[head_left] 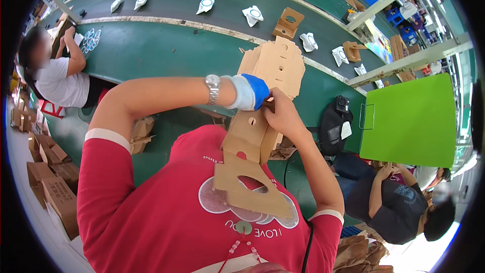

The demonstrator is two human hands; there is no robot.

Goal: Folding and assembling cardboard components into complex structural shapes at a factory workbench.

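My left hand, in a blue and white glove, has its fingers closed at the upper end of a partly folded brown cardboard insert. Bare and bent, the fingers of my right hand pinch the same end, meeting the glove there. Its creased panels hang toward my red shirt, and the lowest flap shows a large round cut-out. The fingertips are partly hidden where the hands meet. Just beyond them, a stack of flat cardboard blanks lies on the green table.
Behind the table runs a conveyor belt carrying several white-wrapped pieces and a folded cardboard insert. A black bag and a green board are at right. One person sits at left, another at right. Cardboard boxes stand at left.
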